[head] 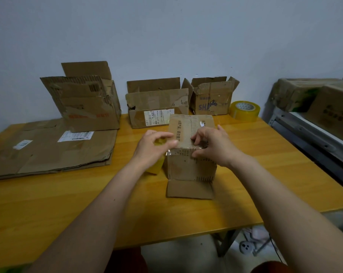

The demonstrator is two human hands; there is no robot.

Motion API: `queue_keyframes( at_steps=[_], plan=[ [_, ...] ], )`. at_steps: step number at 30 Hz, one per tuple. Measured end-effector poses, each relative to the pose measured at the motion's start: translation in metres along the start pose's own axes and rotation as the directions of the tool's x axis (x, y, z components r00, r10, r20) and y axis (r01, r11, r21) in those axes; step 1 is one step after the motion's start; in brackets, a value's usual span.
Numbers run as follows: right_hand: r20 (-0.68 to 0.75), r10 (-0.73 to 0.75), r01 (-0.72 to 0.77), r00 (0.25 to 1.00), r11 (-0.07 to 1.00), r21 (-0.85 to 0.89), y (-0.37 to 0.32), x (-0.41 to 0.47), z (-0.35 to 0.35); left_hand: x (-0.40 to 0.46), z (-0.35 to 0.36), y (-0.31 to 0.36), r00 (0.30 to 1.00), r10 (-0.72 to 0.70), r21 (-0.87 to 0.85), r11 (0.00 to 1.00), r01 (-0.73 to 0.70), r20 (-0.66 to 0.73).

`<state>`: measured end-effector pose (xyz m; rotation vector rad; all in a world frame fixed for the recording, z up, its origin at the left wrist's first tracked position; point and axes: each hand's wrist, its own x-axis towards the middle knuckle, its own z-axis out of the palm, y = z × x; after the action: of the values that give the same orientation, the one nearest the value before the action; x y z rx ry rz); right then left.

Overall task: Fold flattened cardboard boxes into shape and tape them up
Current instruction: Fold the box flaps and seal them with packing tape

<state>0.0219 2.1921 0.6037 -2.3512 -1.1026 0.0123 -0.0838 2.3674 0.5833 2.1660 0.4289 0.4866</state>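
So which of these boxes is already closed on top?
The small box under both hands, nearest the person. The three boxes by the wall all have top flaps standing open.

Your left hand [154,148] covers most of the yellow tape roll [156,166], label print on the boxes too small to read, shelf boxes [312,103] blurred and cut off at right.

A yellow wooden bench [245,174] carries a small upright box [190,164] under the fingers [196,141], flattened cardboard [48,150] far to their left, three open boxes [157,107] beyond them, and a tape roll [245,110] beyond-right.
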Motion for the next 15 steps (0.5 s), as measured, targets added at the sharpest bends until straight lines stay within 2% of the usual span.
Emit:
queue_keyframes(
  at_steps=[2, 5, 7, 12, 15],
  plan=[
    [-0.019, -0.017, 0.014, 1.0, 0.991, -0.131, -0.008, 0.005, 0.001, 0.0, -0.002, -0.004, 0.999, 0.014, 0.033, 0.999, -0.016, 0.04],
    [-0.074, -0.006, -0.01, 0.997, 0.976, -0.219, -0.021, 0.008, 0.015, -0.002, -0.002, -0.01, 0.998, 0.05, 0.088, 0.995, -0.054, 0.046],
    [-0.115, -0.029, 0.002, 0.993, 0.973, -0.231, -0.023, 0.007, 0.022, -0.004, -0.001, -0.014, 0.997, 0.068, 0.127, 0.989, -0.074, 0.047],
    [-0.045, -0.019, 0.008, 0.999, 0.975, -0.221, -0.016, 0.01, 0.017, -0.003, -0.003, -0.022, 0.991, 0.104, 0.197, 0.973, -0.12, 0.089],
    [-0.117, -0.006, -0.02, 0.993, 0.975, -0.221, -0.029, 0.016, 0.025, -0.003, -0.003, -0.025, 0.991, 0.115, 0.19, 0.974, -0.127, 0.072]
  ],
)
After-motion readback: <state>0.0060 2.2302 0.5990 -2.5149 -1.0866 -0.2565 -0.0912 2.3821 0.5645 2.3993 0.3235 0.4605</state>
